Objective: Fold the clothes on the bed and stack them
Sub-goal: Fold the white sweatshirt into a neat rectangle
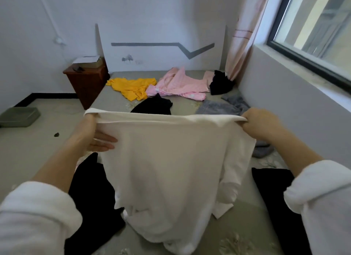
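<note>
A white garment hangs stretched between my two hands above the bed, its lower part bunched on the mattress. My left hand holds the top left edge, thumb tucked under the cloth and fingers lying straight against it. My right hand grips the top right corner in a fist. Further up the bed lie a yellow top, a pink garment, a black piece, another black piece by the curtain, and grey-blue clothes.
Black clothing lies to the left and right of the white garment. A brown nightstand stands left of the bed, a green tray on the floor. A wall with a window runs along the right.
</note>
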Available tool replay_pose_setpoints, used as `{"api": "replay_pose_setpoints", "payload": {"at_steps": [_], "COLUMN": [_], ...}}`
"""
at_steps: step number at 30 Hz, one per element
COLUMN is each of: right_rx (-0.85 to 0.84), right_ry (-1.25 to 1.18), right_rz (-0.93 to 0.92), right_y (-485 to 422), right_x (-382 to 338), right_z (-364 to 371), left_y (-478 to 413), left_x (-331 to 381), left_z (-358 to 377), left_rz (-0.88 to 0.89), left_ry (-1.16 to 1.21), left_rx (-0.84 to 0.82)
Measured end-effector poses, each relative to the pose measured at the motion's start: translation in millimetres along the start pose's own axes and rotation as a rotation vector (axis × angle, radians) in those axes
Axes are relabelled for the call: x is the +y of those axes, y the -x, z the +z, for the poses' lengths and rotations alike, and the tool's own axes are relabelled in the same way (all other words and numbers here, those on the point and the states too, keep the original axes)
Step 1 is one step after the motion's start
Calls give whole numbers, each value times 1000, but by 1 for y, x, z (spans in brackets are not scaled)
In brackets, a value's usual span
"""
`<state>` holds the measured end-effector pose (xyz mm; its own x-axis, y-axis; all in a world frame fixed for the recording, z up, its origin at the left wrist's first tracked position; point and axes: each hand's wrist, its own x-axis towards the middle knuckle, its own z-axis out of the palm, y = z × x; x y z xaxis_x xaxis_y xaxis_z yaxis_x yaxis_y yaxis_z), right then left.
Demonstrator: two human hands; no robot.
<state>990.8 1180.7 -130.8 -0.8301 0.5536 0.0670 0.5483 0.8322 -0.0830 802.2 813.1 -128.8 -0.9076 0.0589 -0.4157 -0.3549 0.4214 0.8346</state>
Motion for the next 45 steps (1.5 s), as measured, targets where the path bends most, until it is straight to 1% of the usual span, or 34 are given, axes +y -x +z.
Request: {"api": "replay_pose_setpoints", "payload": {"at_steps": [1,2,3,4,5,6,7,8,10,11,12,13,15,17,19,21,22,24,25,27,28,30,31,33,35,37,39,42,45], "right_rx": [39,31,-12,-92,-176,-201,-127,26,423,561,633,664,690,714,690,584,516,370,268,-47,-219,-523,-617,-719,-773,-812,-867,-987,-1134], "right_ry": [41,44,-29,-219,-503,-757,-938,-1027,-981,-929,-892,-852,-744,-648,-590,-553,-538,-477,-444,-396,-360,-325,-308,-287,-261,-224,-163,-52,8], "right_rz": [36,85,158,260,351,427,467,461,330,240,161,100,40,4,-30,-45,-31,6,21,82,111,195,230,250,258,276,299,278,249], "right_y": [-9,-19,-27,-37,-46,-55,-62,-68,-65,-57,-50,-43,-30,-14,5,26,38,63,76,100,110,132,144,164,179,191,204,225,232], "right_x": [-3,-6,-10,-15,-21,-26,-30,-34,-37,-37,-34,-29,-14,-2,5,11,13,17,17,17,19,26,30,36,40,43,51,57,44], "right_z": [5,9,12,12,9,4,-2,-6,-10,-12,-10,-6,8,27,52,83,101,137,154,186,204,239,254,278,291,301,311,329,332], "left_y": [-6,-14,-23,-32,-40,-45,-48,-47,-39,-32,-26,-19,-9,-5,0,0,-2,-11,-15,-17,-15,-6,-1,3,2,1,6,18,27], "left_x": [3,5,10,18,28,40,53,65,80,81,79,72,51,19,-17,-65,-90,-142,-168,-216,-239,-280,-295,-320,-339,-360,-383,-406,-422], "left_z": [3,6,9,13,16,20,22,24,23,21,17,13,6,4,9,16,19,28,34,49,58,73,79,86,87,87,87,92,103], "left_rz": [-27,-51,-62,-52,-13,50,124,205,369,449,526,593,678,725,725,633,554,346,224,-18,-100,-155,-175,-202,-180,-122,-124,-235,-456], "left_ry": [-5,-3,31,90,156,212,252,288,328,325,308,287,280,279,224,111,36,-147,-228,-310,-340,-432,-474,-529,-599,-775,-926,-1026,-982], "left_rx": [-28,-39,-34,-19,-3,18,50,93,189,223,237,237,212,209,219,204,193,140,84,-29,-70,-135,-177,-286,-383,-505,-600,-693,-842]}}
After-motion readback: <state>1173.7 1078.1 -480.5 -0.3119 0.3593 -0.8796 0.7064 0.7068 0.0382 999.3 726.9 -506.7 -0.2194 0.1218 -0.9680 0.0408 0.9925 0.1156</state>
